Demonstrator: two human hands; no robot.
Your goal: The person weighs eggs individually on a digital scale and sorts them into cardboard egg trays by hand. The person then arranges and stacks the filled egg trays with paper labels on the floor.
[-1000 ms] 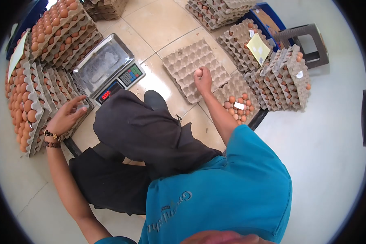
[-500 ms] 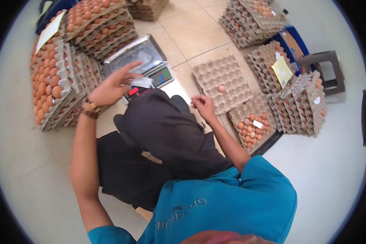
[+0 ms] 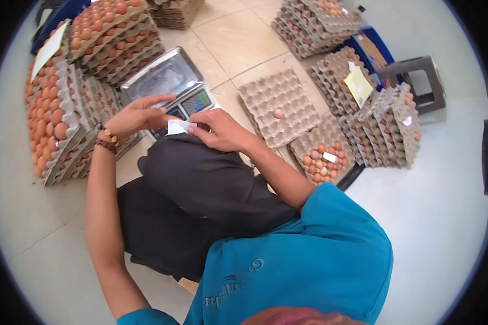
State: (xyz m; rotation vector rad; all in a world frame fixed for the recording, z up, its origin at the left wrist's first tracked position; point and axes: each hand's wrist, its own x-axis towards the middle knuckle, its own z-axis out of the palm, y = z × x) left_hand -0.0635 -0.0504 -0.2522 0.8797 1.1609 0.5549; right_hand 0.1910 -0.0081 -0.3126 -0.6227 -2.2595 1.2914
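Observation:
Both hands meet over the raised knee, in front of the digital scale (image 3: pixel 165 76). A small white paper slip (image 3: pixel 180 127) lies between them. My right hand (image 3: pixel 219 130) pinches the slip's right edge. My left hand (image 3: pixel 138 116), with bracelets at the wrist, reaches the slip's left side with its fingers partly spread; its hold on the slip is unclear. One egg (image 3: pixel 278 113) sits in an otherwise vacant cardboard tray (image 3: pixel 260 97) to the right. Below that tray, another tray (image 3: pixel 301 142) holds several brown eggs and a white label (image 3: pixel 329 157).
Tall stacks of egg trays (image 3: pixel 87 127) stand at the left, one with a yellow sheet (image 3: pixel 50 50). More stacks (image 3: pixel 382 124) stand at the right, near a blue crate (image 3: pixel 382 49) and a grey stool-like object (image 3: pixel 431 81). Folded trays (image 3: pixel 173 12) lie at the back.
My right hand has let go of the egg, now in the tray, and moved left to the slip. My left hand has brought the slip over the knee. The camera view has shifted.

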